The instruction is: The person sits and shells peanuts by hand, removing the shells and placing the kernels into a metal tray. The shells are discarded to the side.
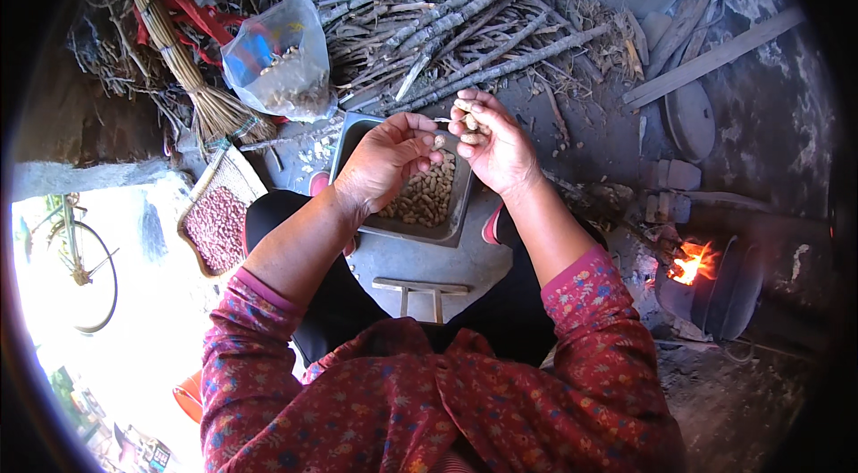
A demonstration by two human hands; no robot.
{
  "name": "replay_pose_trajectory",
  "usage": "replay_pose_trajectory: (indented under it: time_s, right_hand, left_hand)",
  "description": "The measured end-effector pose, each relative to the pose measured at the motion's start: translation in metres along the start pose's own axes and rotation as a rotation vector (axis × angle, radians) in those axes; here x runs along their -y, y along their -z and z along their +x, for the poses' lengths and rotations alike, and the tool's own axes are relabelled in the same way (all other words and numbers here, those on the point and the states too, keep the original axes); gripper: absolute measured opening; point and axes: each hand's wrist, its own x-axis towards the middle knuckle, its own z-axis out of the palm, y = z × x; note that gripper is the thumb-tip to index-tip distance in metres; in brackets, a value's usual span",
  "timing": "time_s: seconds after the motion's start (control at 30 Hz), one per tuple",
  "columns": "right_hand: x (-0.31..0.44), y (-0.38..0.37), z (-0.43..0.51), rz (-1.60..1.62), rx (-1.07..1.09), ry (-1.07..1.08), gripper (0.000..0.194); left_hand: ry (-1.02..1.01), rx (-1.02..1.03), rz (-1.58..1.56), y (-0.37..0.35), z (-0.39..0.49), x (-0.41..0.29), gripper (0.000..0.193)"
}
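Observation:
Both hands are raised over a rectangular metal pan (pixel 462 201) that stands on the floor between my feet. Unshelled peanuts (pixel 425 198) cover part of its bottom. My left hand (pixel 389 161) pinches a peanut (pixel 439 142) between thumb and fingers. Several peanuts in their shells (pixel 473 124) are gathered in the curled fingers of my right hand (pixel 499 144). A thin pale strand or bit of shell (pixel 441 119) spans the small gap between the two hands; what it is I cannot tell.
Shelled peanuts fill a woven scoop basket (pixel 231 171) at left. Behind the pan are a clear plastic bag (pixel 281 60), a straw broom (pixel 191 81) and piled branches (pixel 449 24). Fire (pixel 692 263) burns in a stove opening at right. A wooden stool (pixel 419 286) is below me.

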Motion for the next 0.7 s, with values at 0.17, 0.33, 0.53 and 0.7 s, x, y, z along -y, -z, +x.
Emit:
replay_pose_trajectory:
  time_s: [0.17, 0.33, 0.53, 0.7]
  right_hand:
    - [-0.001, 0.004, -0.002, 0.076, 0.021, -0.075, 0.010]
    - [-0.001, -0.004, -0.003, -0.127, -0.029, -0.086, 0.006]
    - [-0.012, -0.011, -0.004, -0.873, -0.059, 0.195, 0.006]
    - [-0.016, -0.006, -0.003, -0.936, -0.021, 0.175, 0.004]
  left_hand:
    - [-0.083, -0.071, -0.086, 0.005, 0.006, -0.001, 0.012]
    - [-0.135, -0.113, -0.052, 0.008, 0.009, -0.002, 0.011]
    - [-0.175, -0.163, 0.155, 0.007, 0.010, 0.003, 0.012]
    - [-0.165, -0.169, 0.168, 0.004, 0.010, 0.000, 0.011]
